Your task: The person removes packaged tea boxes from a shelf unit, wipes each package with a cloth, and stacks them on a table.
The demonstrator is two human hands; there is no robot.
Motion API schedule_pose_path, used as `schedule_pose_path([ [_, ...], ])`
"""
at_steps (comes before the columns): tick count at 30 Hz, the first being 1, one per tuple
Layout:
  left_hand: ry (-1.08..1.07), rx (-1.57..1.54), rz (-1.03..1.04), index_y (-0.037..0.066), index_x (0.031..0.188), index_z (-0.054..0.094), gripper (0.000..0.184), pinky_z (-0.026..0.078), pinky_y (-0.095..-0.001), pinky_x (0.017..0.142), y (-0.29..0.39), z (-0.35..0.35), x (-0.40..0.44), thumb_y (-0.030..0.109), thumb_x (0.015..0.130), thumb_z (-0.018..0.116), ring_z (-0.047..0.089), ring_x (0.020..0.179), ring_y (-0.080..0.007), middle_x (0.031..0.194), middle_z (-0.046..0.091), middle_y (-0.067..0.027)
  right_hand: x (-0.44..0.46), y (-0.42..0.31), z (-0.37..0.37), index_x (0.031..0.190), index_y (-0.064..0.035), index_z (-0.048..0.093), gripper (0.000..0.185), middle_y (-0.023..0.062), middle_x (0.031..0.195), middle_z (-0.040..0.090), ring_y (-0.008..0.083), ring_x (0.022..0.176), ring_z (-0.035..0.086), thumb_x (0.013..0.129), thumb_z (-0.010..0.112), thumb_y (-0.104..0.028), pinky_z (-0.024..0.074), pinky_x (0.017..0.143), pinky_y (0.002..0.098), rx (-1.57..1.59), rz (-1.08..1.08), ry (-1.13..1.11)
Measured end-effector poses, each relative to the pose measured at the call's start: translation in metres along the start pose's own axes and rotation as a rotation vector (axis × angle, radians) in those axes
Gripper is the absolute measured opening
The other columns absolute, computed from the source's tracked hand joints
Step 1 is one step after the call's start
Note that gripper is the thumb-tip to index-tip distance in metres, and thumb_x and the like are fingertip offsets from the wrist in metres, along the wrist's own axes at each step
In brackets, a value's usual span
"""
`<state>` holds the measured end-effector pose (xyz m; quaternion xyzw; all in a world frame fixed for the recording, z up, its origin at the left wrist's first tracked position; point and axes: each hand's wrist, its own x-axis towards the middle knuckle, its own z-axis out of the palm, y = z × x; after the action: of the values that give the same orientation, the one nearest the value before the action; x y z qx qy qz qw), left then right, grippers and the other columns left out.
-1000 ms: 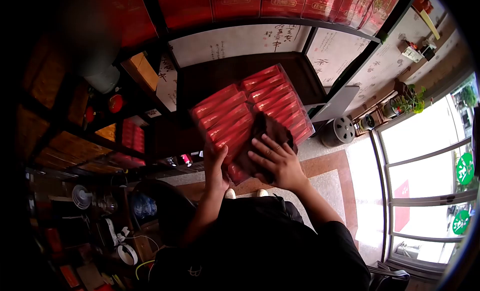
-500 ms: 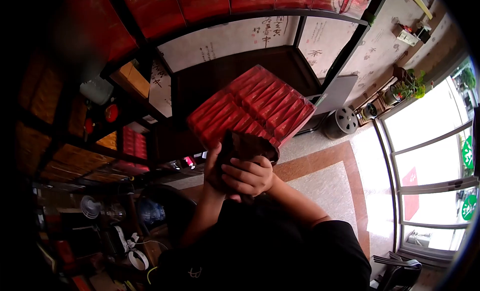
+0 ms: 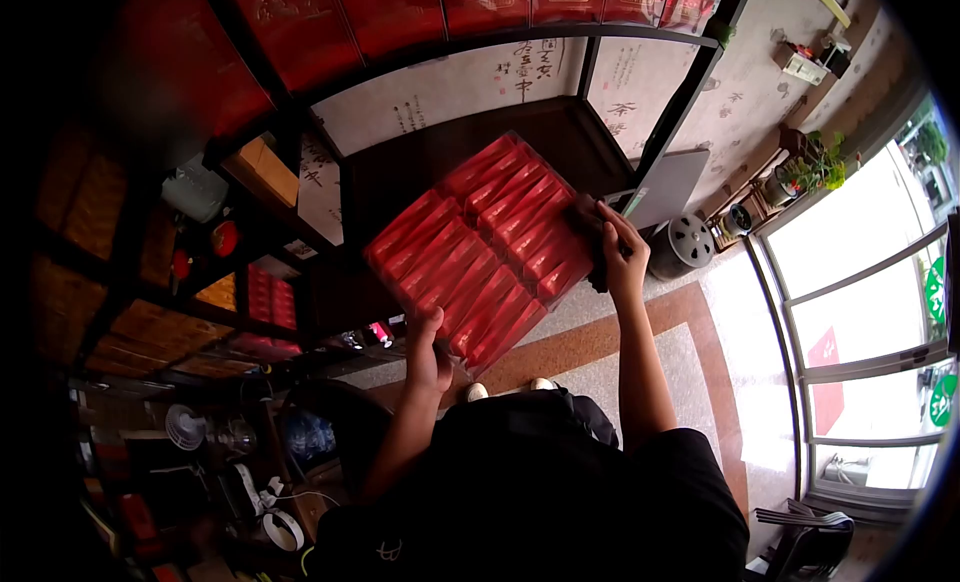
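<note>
A flat, clear-wrapped pack of red packets [image 3: 490, 244], lined up in rows, is tilted in front of me. My left hand [image 3: 428, 354] grips its near left corner, thumb on top and the other fingers hidden underneath. At the pack's right edge, my right hand [image 3: 624, 250] is closed around a dark brown cloth [image 3: 588, 220]. This cloth lies against the wrapping there, and part of it hangs below the hand.
Behind the pack is a dark shelf [image 3: 400, 162], with large red boxes [image 3: 490, 7] above it. Left shelves hold orange-brown boxes [image 3: 150, 327] and a glass jar [image 3: 195, 187]. A grey round bin [image 3: 683, 244] stands right, near potted plants [image 3: 815, 167] and windows.
Both hands were together around the cloth over the pack's near side. Now they are apart: the right has moved right and away with the cloth, and the left holds the pack's corner.
</note>
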<state>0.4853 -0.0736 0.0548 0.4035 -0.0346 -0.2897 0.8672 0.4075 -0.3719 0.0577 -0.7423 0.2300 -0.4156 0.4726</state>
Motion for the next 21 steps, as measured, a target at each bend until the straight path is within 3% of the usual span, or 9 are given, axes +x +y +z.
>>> schedule_pose_path([
  [1, -0.025, 0.061, 0.048, 0.006, 0.148, 0.025, 0.082, 0.041, -0.0401, 0.107, 0.0, -0.001, 0.0, 0.027, 0.085, 0.072, 0.046, 0.129, -0.0237, 0.14, 0.045, -0.0101, 0.0, 0.001, -0.01, 0.116, -0.0043, 0.07, 0.026, 0.0121, 0.1, 0.071, 0.0118, 0.094, 0.063, 0.095, 0.057, -0.013, 0.0489, 0.084, 0.0263, 0.044, 0.272, -0.132],
  [3, -0.054, 0.166, 0.128, 0.005, 0.149, 0.023, 0.086, 0.039, -0.0404, 0.108, 0.002, -0.004, -0.005, 0.025, 0.082, 0.074, 0.045, 0.129, -0.0234, 0.14, 0.043, -0.0104, -0.003, 0.005, -0.018, 0.117, -0.0008, 0.068, 0.028, 0.007, 0.094, 0.07, 0.0061, 0.086, 0.059, 0.098, 0.056, -0.017, 0.0477, 0.078, 0.0221, 0.027, 0.13, -0.157],
  [5, -0.219, 0.412, 0.241, 0.004, 0.147, 0.024, 0.087, 0.037, -0.0403, 0.108, 0.006, -0.009, -0.007, 0.025, 0.08, 0.076, 0.045, 0.127, -0.023, 0.138, 0.044, -0.0113, -0.002, 0.014, -0.022, 0.118, 0.0033, 0.066, 0.033, 0.0007, 0.091, 0.067, 0.0063, 0.083, 0.058, 0.101, 0.052, -0.021, 0.0458, 0.074, 0.0207, 0.203, 0.367, -0.173],
  [7, -0.258, 0.464, 0.243, 0.003, 0.146, 0.026, 0.087, 0.038, -0.0399, 0.107, 0.012, -0.005, -0.01, 0.025, 0.078, 0.077, 0.046, 0.126, -0.0229, 0.137, 0.044, -0.0121, -0.001, -0.006, -0.019, 0.118, 0.0057, 0.064, 0.035, 0.0006, 0.097, 0.066, 0.0081, 0.086, 0.057, 0.101, 0.051, -0.022, 0.0458, 0.078, 0.0221, 0.288, 0.381, -0.087],
  [11, -0.407, 0.612, 0.276, 0.001, 0.144, 0.027, 0.09, 0.04, -0.0388, 0.103, 0.009, -0.003, -0.018, 0.024, 0.074, 0.08, 0.047, 0.123, -0.0225, 0.134, 0.046, -0.0127, 0.01, -0.02, -0.012, 0.119, 0.0057, 0.063, 0.036, 0.0111, 0.12, 0.065, 0.0181, 0.107, 0.06, 0.103, 0.047, -0.022, 0.0434, 0.097, 0.031, 0.417, 0.049, 0.245],
  [13, -0.481, 0.793, 0.391, 0.0, 0.142, 0.031, 0.09, 0.043, -0.0379, 0.098, 0.01, -0.004, -0.021, 0.024, 0.071, 0.081, 0.052, 0.118, -0.0223, 0.129, 0.051, -0.0131, 0.008, -0.05, -0.008, 0.106, -0.0009, 0.069, 0.025, 0.0109, 0.097, 0.07, 0.0222, 0.096, 0.066, 0.097, 0.057, -0.021, 0.0468, 0.093, 0.0335, -0.005, -0.317, 0.344],
  [15, -0.429, 0.737, 0.402, -0.001, 0.135, 0.04, 0.083, 0.046, -0.037, 0.093, 0.005, -0.011, -0.023, 0.023, 0.068, 0.083, 0.057, 0.109, -0.0218, 0.12, 0.057, -0.0123, 0.004, -0.066, -0.015, 0.095, -0.005, 0.073, 0.019, 0.0113, 0.092, 0.071, 0.0276, 0.095, 0.068, 0.091, 0.061, -0.019, 0.0472, 0.097, 0.0407, -0.388, -0.639, 0.162],
  [16, -0.421, 0.785, 0.466, -0.001, 0.131, 0.044, 0.078, 0.047, -0.0356, 0.09, 0.005, -0.015, -0.022, 0.021, 0.068, 0.083, 0.059, 0.105, -0.0209, 0.115, 0.059, -0.0117, -0.001, -0.077, -0.01, 0.086, -0.0061, 0.073, 0.017, 0.0085, 0.088, 0.072, 0.0271, 0.092, 0.069, 0.089, 0.061, -0.018, 0.0473, 0.099, 0.0463, -0.307, -0.621, 0.079],
  [21, -0.454, 0.929, 0.55, -0.002, 0.122, 0.051, 0.065, 0.05, -0.0312, 0.083, 0.006, 0.003, -0.021, 0.016, 0.068, 0.083, 0.063, 0.095, -0.0176, 0.104, 0.064, -0.0102, -0.047, -0.133, 0.031, 0.099, -0.0031, 0.072, 0.03, 0.0103, 0.097, 0.073, 0.0259, 0.091, 0.071, 0.09, 0.064, -0.03, 0.0564, 0.084, 0.0394, -0.054, -0.853, -0.199],
])
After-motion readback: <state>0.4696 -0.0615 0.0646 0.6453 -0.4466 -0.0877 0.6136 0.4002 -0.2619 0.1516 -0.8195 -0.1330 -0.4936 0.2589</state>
